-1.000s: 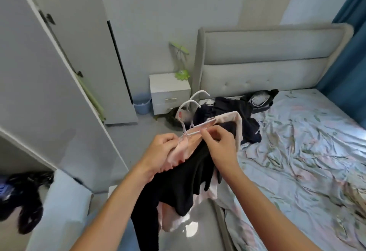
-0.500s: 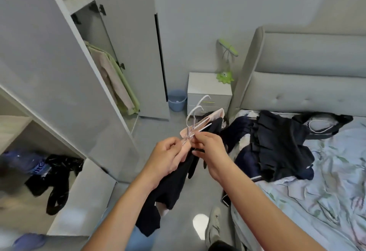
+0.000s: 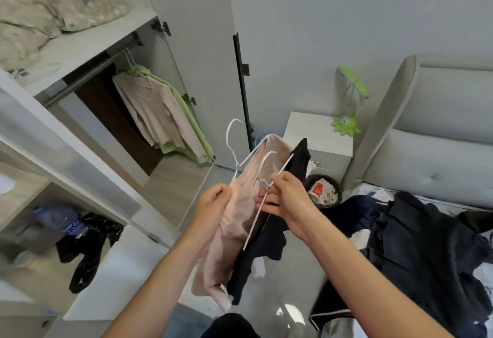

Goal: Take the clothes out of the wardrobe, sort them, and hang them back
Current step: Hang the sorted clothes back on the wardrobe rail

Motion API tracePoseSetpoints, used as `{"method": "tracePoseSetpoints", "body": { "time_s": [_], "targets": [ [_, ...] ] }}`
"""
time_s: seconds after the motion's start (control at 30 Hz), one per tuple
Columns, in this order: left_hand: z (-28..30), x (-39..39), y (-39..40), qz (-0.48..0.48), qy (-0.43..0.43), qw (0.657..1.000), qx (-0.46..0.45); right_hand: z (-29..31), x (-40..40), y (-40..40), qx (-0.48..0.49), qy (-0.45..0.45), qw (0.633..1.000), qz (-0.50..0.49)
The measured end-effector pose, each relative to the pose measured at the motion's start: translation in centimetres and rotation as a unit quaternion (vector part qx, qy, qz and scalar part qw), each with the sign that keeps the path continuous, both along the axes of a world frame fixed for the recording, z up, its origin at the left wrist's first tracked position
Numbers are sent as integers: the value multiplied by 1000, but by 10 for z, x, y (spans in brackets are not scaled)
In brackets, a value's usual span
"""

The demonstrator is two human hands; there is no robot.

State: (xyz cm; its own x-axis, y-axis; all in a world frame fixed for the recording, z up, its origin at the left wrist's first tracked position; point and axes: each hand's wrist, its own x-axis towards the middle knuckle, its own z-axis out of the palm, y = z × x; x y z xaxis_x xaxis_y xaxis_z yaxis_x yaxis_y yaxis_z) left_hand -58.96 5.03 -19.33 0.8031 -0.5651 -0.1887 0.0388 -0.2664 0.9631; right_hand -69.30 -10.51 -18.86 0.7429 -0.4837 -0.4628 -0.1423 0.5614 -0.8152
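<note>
I hold two garments on white wire hangers in front of me. My left hand (image 3: 213,203) grips the pale pink garment (image 3: 234,220) at its neck, and its hanger (image 3: 234,145) sticks up with the hook toward the wardrobe. My right hand (image 3: 285,199) pinches the second white hanger (image 3: 262,177), which carries a black garment (image 3: 266,239). In the open wardrobe (image 3: 186,44), a pink top (image 3: 152,108) and a green top (image 3: 192,129) hang on the rail (image 3: 88,73).
A pile of dark clothes (image 3: 416,244) lies on the bed at the right. A white nightstand (image 3: 317,137) with a green lamp (image 3: 346,121) stands by the grey headboard (image 3: 440,124). A waste bin (image 3: 324,191) sits below it. Black bags (image 3: 85,244) fill the lower shelf; bedding (image 3: 32,17) lies on top.
My view has turned left and up from the bed toward the open wardrobe. My hands have drawn the two hangers apart, and both garments are raised higher.
</note>
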Motion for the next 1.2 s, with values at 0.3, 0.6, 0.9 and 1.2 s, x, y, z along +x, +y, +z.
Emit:
{"method": "tracePoseSetpoints", "body": {
  "time_s": [0.3,0.6,0.9,1.2],
  "targets": [
    [-14,67,-55,65,-1,998,20,-13,61,-75,3,-86,993,78],
    [-46,174,-123,136,50,989,-9,-32,182,-150,-97,-43,988,115],
    [-63,298,-140,230,83,969,-40,-44,342,-170,-227,14,964,137],
    [-62,377,-108,333,73,939,-54,-52,479,-137,-286,8,922,261]
  ]
}}
